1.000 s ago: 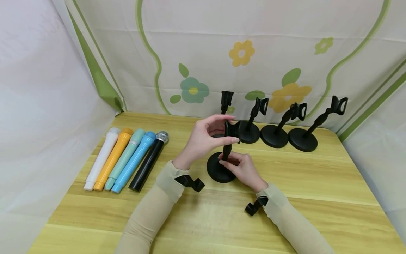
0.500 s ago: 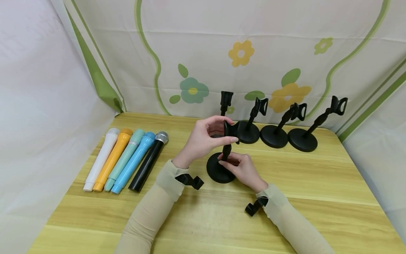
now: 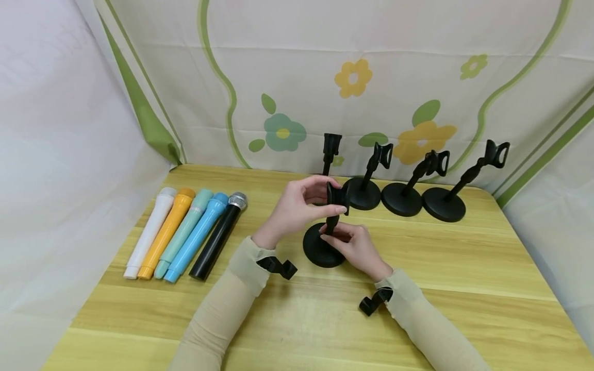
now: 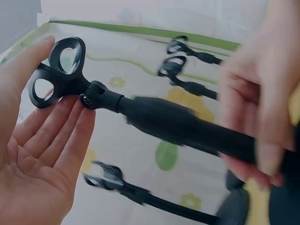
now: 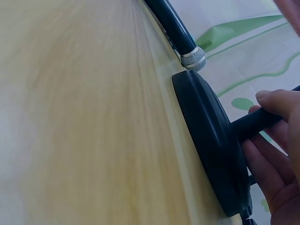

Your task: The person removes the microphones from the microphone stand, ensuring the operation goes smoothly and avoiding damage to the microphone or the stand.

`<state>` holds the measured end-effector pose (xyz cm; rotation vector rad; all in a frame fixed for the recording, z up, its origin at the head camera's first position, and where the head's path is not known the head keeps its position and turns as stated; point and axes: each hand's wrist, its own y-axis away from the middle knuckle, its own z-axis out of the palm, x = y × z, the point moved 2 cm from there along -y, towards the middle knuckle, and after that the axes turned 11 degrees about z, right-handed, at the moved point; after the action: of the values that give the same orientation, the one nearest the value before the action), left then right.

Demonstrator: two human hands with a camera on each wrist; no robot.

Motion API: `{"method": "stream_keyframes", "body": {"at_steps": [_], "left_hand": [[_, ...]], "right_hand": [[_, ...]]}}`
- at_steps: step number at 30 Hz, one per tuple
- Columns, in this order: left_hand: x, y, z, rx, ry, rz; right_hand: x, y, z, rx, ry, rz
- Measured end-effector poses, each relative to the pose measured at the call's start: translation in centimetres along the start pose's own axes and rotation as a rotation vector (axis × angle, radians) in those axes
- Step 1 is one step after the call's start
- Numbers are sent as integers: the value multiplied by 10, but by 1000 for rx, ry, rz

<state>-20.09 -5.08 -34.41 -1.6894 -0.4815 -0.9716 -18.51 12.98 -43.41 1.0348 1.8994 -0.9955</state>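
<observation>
A black desktop microphone stand (image 3: 320,252) has its round base on the wooden table, its clip tilted up at the top. My left hand (image 3: 293,207) holds the clip between thumb and fingers; in the left wrist view the thumb lies along one ring of the clip (image 4: 70,83) and the fingertips touch its underside. Low on the stem, just above the base, my right hand (image 3: 358,245) pinches the pole. The right wrist view shows the round base (image 5: 206,140) edge-on and the thumb and fingers about the stem.
Several black microphone stands (image 3: 402,198) stand in a row at the back, one partly behind my left hand. On the left lie white (image 3: 150,232), orange (image 3: 167,232), mint (image 3: 185,232) and blue (image 3: 197,237) microphones beside a black one (image 3: 215,242). A flowered curtain (image 3: 297,62) hangs behind.
My left hand has moved slightly down, and the stand's clip has tipped lower with it. The right hand and the base keep their place.
</observation>
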Motion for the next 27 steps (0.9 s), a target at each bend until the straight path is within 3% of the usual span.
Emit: {"method": "stream_keyframes", "body": {"at_steps": [5,27], "left_hand": [[-6,5,1,9,-8,-6],[-9,3,3,-19,3,15]], "right_hand": [[0,0,0,7,0,4],[1,1,-1,11,-1,4]]}}
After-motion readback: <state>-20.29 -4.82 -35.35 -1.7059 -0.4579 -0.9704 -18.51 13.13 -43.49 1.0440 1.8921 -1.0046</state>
